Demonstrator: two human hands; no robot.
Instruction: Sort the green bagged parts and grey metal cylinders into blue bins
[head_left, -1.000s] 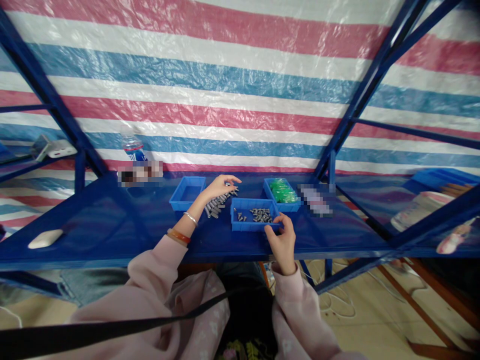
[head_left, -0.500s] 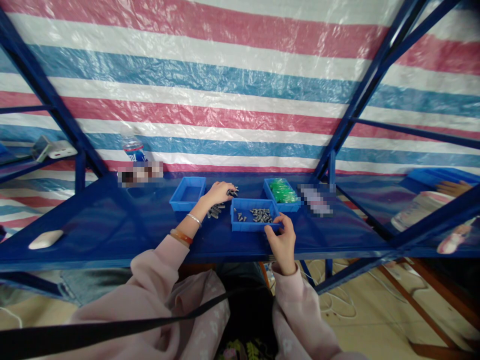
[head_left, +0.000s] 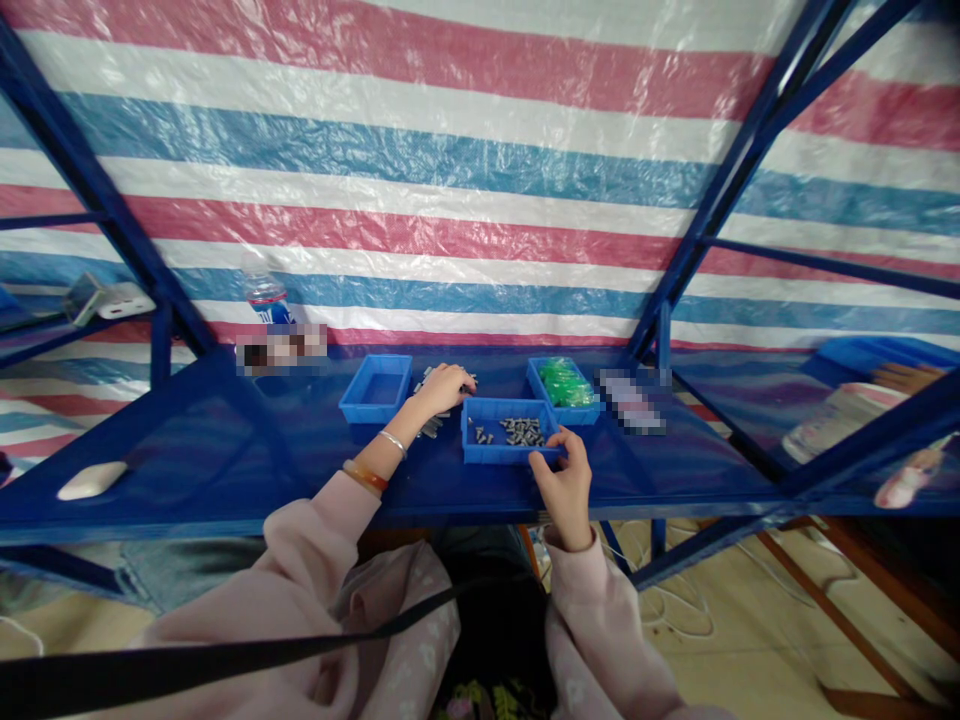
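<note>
Left hand (head_left: 445,386) now lies curled over loose grey metal screws (head_left: 431,425), nearer them; right hand (head_left: 564,478) pinches blue plastic tray (head_left: 501,449) w/ more screws, just right.

Glossy blue plastic tray (head_left: 471,451), metal screws (head_left: 523,431)

Grey parts (head_left: 431,425) mostly under left hand (head_left: 444,386), two blurred patches (head_left: 280,347)

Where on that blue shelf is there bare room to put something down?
Bare shelf lies between the white bar and the empty left bin, and right of the middle bin. It is crowded around the left hand, loose metal parts, right hand and green-filled bin.
</note>
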